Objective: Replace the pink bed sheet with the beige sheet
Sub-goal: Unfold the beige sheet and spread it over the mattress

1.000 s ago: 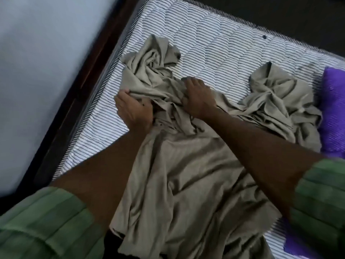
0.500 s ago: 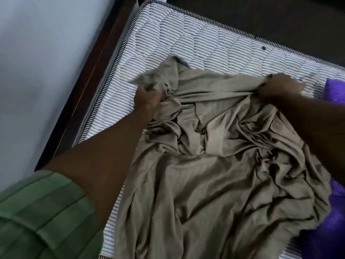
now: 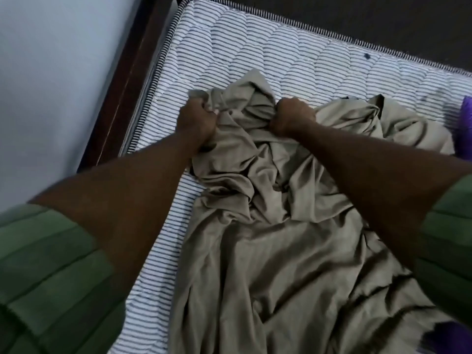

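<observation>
The beige sheet [image 3: 268,238] lies bunched on the bare striped mattress [image 3: 255,47], covering its near and central area while the far strip and the far-left corner are exposed; no pink sheet is visible, which suggests the removal step is complete and the spreading step is in hand. The left hand [image 3: 196,118] grips a gathered fold at the sheet's far-left edge, fingers [image 3: 204,104] curled tightly around the cloth. The right hand [image 3: 291,116] grips a second bunch just beside it, fingers closed into a fist on the fabric. Both grips sit on the far edge of the pile, probably so that the edge can be separated and drawn toward the uncovered head of the mattress. The crumpled mass between and behind the hands indicates the sheet is not yet opened out. A dark bed frame [image 3: 132,67] runs along the left side against a pale wall [image 3: 51,85]. A purple item [image 3: 467,116] lies at the right edge, partly under the sheet; its nature cannot be determined.
</observation>
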Demonstrator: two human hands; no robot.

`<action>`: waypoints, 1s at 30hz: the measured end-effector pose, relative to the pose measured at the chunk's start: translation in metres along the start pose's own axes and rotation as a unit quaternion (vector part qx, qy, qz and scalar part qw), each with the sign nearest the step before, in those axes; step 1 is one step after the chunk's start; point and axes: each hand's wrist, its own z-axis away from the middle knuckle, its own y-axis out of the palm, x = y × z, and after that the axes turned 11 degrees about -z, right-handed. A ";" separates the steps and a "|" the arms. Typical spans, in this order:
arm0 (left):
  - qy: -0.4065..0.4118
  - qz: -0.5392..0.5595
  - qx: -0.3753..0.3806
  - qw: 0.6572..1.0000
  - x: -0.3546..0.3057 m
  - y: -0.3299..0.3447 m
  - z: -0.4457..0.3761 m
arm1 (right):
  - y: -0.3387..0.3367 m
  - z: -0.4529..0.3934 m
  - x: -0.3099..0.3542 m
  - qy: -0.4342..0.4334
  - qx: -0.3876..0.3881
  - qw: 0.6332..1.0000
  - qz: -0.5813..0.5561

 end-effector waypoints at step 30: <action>-0.139 0.517 0.246 0.808 -0.001 -0.002 0.017 | -0.008 -0.028 0.073 0.077 0.406 0.778 -0.473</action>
